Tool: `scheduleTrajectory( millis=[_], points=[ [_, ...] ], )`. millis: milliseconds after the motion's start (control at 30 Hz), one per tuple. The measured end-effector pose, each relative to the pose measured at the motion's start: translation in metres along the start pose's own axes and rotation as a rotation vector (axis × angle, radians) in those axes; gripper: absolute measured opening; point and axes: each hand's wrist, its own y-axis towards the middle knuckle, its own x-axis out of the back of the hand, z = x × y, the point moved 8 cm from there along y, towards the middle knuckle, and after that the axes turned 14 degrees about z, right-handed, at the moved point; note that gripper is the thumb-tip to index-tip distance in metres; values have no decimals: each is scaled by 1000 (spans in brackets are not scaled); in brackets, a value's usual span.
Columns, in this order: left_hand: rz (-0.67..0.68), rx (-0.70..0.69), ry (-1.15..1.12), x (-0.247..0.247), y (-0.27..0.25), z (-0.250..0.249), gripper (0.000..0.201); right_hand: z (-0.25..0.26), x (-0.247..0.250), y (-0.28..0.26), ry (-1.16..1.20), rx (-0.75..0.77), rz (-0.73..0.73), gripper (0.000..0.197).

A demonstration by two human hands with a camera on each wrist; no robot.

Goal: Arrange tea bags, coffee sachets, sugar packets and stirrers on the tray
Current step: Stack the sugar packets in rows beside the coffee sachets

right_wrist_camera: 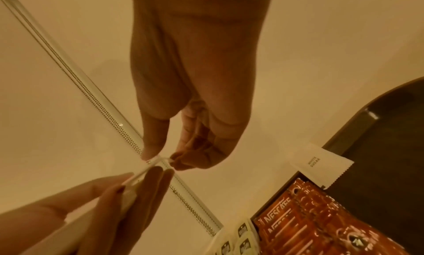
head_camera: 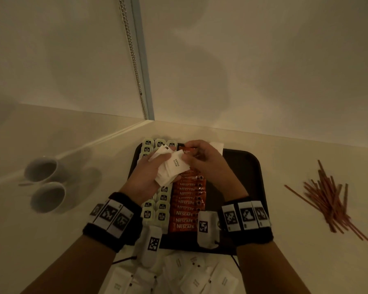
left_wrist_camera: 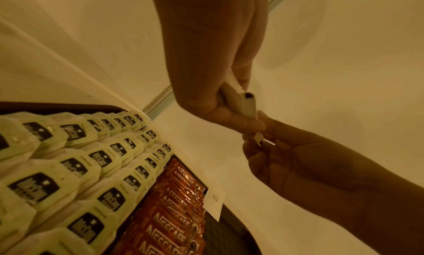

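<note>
A dark tray [head_camera: 246,166] lies in front of me. Pale green tea bags [head_camera: 162,215] fill its left columns, and orange Nescafe sachets [head_camera: 185,213] form a column beside them. One white sugar packet [head_camera: 218,146] leans at the tray's far edge. My left hand [head_camera: 149,168] grips a stack of white sugar packets [head_camera: 170,168] above the tea bags. My right hand [head_camera: 191,160] pinches the top packet of that stack between thumb and fingers. In the right wrist view the pinch [right_wrist_camera: 161,158] meets the stack's edge [right_wrist_camera: 142,173]. Brown stirrers [head_camera: 329,200] lie heaped on the table to the right.
Several loose sugar packets [head_camera: 191,276] lie on the table in front of the tray's near edge. Two white cups [head_camera: 42,170] stand to the left. A wall with a beaded chain [head_camera: 134,60] closes the far side. The tray's right half [right_wrist_camera: 378,150] is bare.
</note>
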Motion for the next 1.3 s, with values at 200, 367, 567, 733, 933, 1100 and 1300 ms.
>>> scheduleTrajectory(
  millis=[200,367,567,733,933,1100,1300],
  points=[
    [26,-29,50,-8,-1,-4,21,-3,-4,-9,-33,-39,3,18],
    [-24,-53,183,-3,-5,-4,39,-23,-5,-19,229,-99,-28,4],
    [-90,-64,295,0,-5,-6,28,-33,-4,-28,273,-96,-4,11],
    [-8,-6,70,0,-6,2,30,-67,39,-35,430,-144,-252,19],
    [-44,-6,-7,13,-9,8,28,-128,121,-35,229,-350,-613,23],
    [-78,4,-29,20,-9,11,29,-153,148,-22,30,-462,-651,24],
    [-65,15,-48,18,-8,11,28,-153,155,-13,-166,-470,-689,21]
  ],
)
